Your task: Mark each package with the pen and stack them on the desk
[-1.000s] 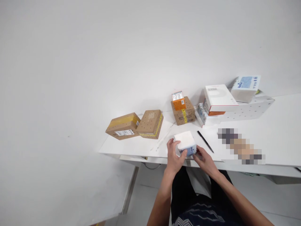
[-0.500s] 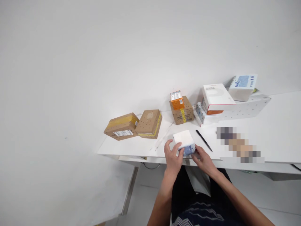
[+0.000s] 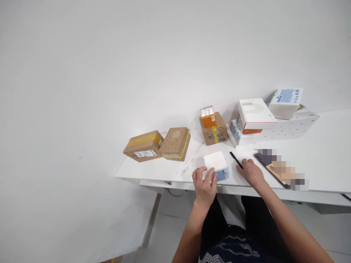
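A white and blue tissue pack (image 3: 215,160) stands near the front edge of the white table. My left hand (image 3: 205,182) has its curved fingers and thumb against the pack's near left corner. To the right, my right hand (image 3: 251,171) is closed over the lower end of a black pen (image 3: 236,159), whose upper part lies slanted on the tabletop. Its fingertips are partly hidden. Just beyond that hand is a dark phone (image 3: 270,173), partly covered by blurred blocks.
Two brown cartons (image 3: 144,146) sit at the left end of the table (image 3: 323,157). An orange box (image 3: 208,117) tops another carton (image 3: 216,135). Behind on the right, a power bank box (image 3: 256,109) is stacked up, with a larger tissue pack (image 3: 286,100) near the wall.
My right hand has left the tissue pack and moved right onto the pen. My left hand stays at the pack. The view has shifted slightly.
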The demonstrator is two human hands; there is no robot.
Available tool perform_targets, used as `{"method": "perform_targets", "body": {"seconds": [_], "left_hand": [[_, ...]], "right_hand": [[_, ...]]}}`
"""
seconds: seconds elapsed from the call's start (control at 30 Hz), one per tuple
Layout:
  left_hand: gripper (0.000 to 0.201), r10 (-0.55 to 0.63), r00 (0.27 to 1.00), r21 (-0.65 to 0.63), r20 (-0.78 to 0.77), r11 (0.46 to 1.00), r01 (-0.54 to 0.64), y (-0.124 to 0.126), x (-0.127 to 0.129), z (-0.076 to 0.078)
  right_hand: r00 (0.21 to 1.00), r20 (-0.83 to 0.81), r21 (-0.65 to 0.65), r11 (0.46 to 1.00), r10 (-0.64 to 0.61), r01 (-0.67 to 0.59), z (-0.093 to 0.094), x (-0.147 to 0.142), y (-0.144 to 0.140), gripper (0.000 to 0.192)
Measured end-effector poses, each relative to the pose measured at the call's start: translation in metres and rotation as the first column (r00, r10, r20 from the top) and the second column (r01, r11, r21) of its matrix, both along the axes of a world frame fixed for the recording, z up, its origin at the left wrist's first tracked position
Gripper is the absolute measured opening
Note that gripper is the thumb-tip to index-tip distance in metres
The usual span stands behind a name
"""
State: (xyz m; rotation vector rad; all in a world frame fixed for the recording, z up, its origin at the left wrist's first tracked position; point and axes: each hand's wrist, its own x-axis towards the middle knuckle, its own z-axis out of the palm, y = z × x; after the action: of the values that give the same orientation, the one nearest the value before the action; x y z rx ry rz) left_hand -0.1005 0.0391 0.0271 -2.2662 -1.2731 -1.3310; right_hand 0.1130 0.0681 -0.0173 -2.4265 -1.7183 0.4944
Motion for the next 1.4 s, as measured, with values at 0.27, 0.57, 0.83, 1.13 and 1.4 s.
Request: {"method": "perform_targets", "body": {"seconds": [0.27,0.57,0.83,1.13,1.4], "left_hand": [[0.022,-0.013,0.998,-0.004,-0.066,1.000,0.013,0.000,0.007,0.002],[0.023,-0.027,0.997,-0.052,-0.070,0.998,0.023,0.001,0.010,-0.002],[0.025,-0.017,0.997,-0.057,-0.077,0.998,0.012,-0.001,0.011,-0.003],[0.024,0.014,0.998,-0.056,-0.059,0.998,-0.018,0.000,0.011,-0.003],[0.027,-0.010,0.998,-0.085,-0.057,0.996,0.005,0.001,0.011,-0.005]], "right_hand": [[0.994,-0.110,0.091,0.996,0.007,0.003,-0.006,0.002,-0.001,0.020],[0.516,-0.847,0.363,0.849,0.128,0.385,0.036,0.003,-0.023,0.033],[0.229,-0.883,0.469,0.765,0.409,0.441,0.089,-0.032,-0.022,0.021],[0.307,-0.831,0.528,0.832,0.465,0.171,0.092,-0.070,0.009,0.035],[0.542,-0.713,0.558,0.828,0.445,0.056,0.081,-0.072,0.016,0.025]]}}
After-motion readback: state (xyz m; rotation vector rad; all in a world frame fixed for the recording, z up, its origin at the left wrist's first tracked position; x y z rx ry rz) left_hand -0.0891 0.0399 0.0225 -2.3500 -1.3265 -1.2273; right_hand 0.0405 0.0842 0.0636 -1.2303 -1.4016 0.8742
